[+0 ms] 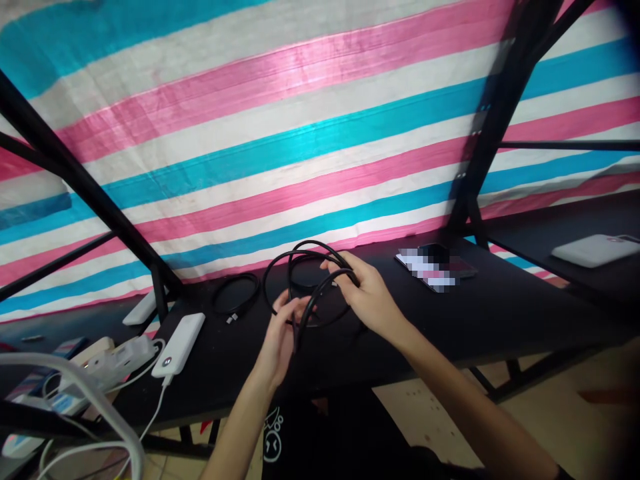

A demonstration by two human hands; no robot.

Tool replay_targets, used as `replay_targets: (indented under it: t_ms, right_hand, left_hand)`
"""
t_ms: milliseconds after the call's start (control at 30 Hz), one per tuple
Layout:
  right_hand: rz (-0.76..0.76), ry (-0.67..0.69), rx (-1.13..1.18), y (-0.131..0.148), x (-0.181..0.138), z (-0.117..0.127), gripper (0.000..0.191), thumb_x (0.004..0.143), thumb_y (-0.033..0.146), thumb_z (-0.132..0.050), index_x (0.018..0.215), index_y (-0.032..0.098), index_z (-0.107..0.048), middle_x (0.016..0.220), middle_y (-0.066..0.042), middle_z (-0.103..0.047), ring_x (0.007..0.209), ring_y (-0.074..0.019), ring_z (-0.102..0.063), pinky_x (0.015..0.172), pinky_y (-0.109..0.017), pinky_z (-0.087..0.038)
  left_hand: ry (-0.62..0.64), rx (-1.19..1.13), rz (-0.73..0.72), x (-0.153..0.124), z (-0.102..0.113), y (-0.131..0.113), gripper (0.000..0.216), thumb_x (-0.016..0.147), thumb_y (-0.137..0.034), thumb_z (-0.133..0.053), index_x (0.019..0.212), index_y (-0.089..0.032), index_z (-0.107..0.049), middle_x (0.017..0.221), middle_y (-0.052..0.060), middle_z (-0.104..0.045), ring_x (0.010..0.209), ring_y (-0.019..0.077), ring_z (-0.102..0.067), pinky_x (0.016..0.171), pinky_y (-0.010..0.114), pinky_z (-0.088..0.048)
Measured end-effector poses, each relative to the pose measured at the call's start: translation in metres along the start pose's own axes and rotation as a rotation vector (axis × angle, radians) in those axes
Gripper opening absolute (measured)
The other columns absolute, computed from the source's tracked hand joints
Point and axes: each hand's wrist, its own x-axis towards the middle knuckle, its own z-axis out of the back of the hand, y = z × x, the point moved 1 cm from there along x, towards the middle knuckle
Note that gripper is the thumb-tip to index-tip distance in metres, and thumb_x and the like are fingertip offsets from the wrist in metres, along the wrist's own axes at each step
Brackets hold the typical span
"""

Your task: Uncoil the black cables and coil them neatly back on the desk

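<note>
Loops of a black cable (311, 243) are held up over the black table between my two hands. My right hand (367, 288) pinches the upper right of the loops between thumb and fingers. Lower and to the left, my left hand (286, 320) has its fingers curled round the cable's left side. A short length of cable hangs down between the hands. Behind the left hand, a second coiled black cable (215, 303) lies on the table with its small silver plugs (232, 319) showing. More black cable seems to lie behind the held loops, partly hidden by them.
A white power bank (179, 345) with a cord lies at the left, beside a white power strip (117, 360) and tangled white cables (113, 417). A blurred-out phone-like item (435, 267) lies right. Black metal posts (493, 127) frame a striped sheet (300, 153).
</note>
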Motion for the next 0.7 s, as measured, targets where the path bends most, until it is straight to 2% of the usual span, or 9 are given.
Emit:
replay_targets:
  t_ms: [100,167,233,300,367,400,467,567,700]
  right_hand:
    - [0.019,0.012,-0.112,0.008,0.001,0.005,0.016,0.083,0.020,-0.052,0.091,0.016,-0.065,0.078,-0.003,-0.064,0.069,-0.0136,-0.056,0.062,-0.024,-0.041]
    - [0.061,0.077,-0.162,0.015,-0.002,0.002,0.013,0.082,0.020,-0.055,0.086,0.016,-0.066,0.075,-0.002,-0.064,0.066,-0.0123,-0.055,0.060,-0.022,-0.040]
    - [0.115,0.192,-0.198,0.024,-0.005,-0.002,0.011,0.080,0.020,-0.057,0.082,0.016,-0.067,0.068,0.000,-0.062,0.057,-0.0091,-0.049,0.054,-0.020,-0.036]
    - [0.173,0.294,-0.224,0.033,-0.006,-0.002,0.011,0.079,0.021,-0.059,0.081,0.016,-0.069,0.062,0.002,-0.059,0.049,-0.0065,-0.041,0.047,-0.019,-0.030]
    - [0.206,0.317,-0.237,0.040,-0.004,0.003,0.015,0.081,0.026,-0.060,0.082,0.016,-0.071,0.059,0.002,-0.058,0.046,-0.0061,-0.036,0.044,-0.020,-0.027]
    - [0.213,0.294,-0.247,0.043,-0.001,0.006,0.017,0.082,0.027,-0.059,0.085,0.016,-0.071,0.059,0.002,-0.059,0.046,-0.0066,-0.037,0.044,-0.020,-0.026]
    - [0.227,0.204,-0.318,0.047,0.005,0.011,0.019,0.083,0.024,-0.056,0.091,0.017,-0.072,0.066,0.000,-0.064,0.050,-0.0089,-0.046,0.048,-0.021,-0.030]
    - [0.239,0.106,-0.653,0.049,0.011,0.006,0.032,0.078,0.010,-0.054,0.105,0.021,-0.069,0.077,-0.004,-0.070,0.062,-0.0157,-0.059,0.055,-0.024,-0.032]
    - [0.224,0.212,-1.068,0.050,0.014,-0.015,0.038,0.079,0.006,-0.050,0.114,0.017,-0.063,0.069,-0.008,-0.069,0.061,-0.0210,-0.061,0.051,-0.028,-0.024]
  left_hand:
    - [-0.086,0.343,-0.550,-0.013,0.007,-0.012,0.072,0.078,-0.054,-0.057,0.137,-0.022,-0.030,0.139,0.017,-0.044,0.127,0.0296,-0.045,0.106,0.045,-0.032]
    - [-0.010,0.691,-0.832,-0.023,0.002,-0.021,0.093,0.071,-0.056,-0.065,0.144,-0.022,-0.019,0.151,0.017,-0.025,0.138,0.0334,-0.026,0.111,0.049,-0.022]
    - [0.057,1.020,-0.968,-0.027,-0.007,-0.029,0.102,0.066,-0.047,-0.072,0.147,-0.019,-0.016,0.154,0.018,-0.017,0.141,0.0361,-0.015,0.112,0.053,-0.015]
    - [0.013,1.187,-1.040,-0.022,-0.012,-0.041,0.084,0.072,-0.038,-0.068,0.144,-0.020,-0.028,0.154,0.016,-0.021,0.142,0.0351,-0.010,0.113,0.055,-0.009]
    - [-0.059,1.170,-1.005,-0.012,-0.010,-0.055,0.058,0.076,-0.032,-0.063,0.132,-0.024,-0.048,0.148,0.011,-0.037,0.143,0.0328,-0.013,0.113,0.055,-0.005]
    - [-0.024,1.101,-0.938,-0.007,-0.008,-0.061,0.047,0.076,-0.032,-0.063,0.122,-0.024,-0.057,0.143,0.010,-0.045,0.141,0.0336,-0.018,0.113,0.055,-0.007]
    - [0.195,0.866,-0.693,-0.005,-0.005,-0.069,0.042,0.079,-0.038,-0.060,0.118,-0.024,-0.061,0.134,0.010,-0.054,0.135,0.0344,-0.033,0.112,0.054,-0.018]
    - [0.422,0.603,-0.532,-0.023,-0.012,-0.069,0.070,0.077,-0.052,-0.060,0.140,-0.027,-0.041,0.140,0.010,-0.048,0.133,0.0332,-0.037,0.110,0.051,-0.026]
    - [0.357,0.839,-0.628,-0.058,-0.029,-0.061,0.118,0.048,-0.039,-0.086,0.147,-0.031,-0.023,0.150,0.010,-0.031,0.138,0.0392,-0.024,0.112,0.056,-0.019]
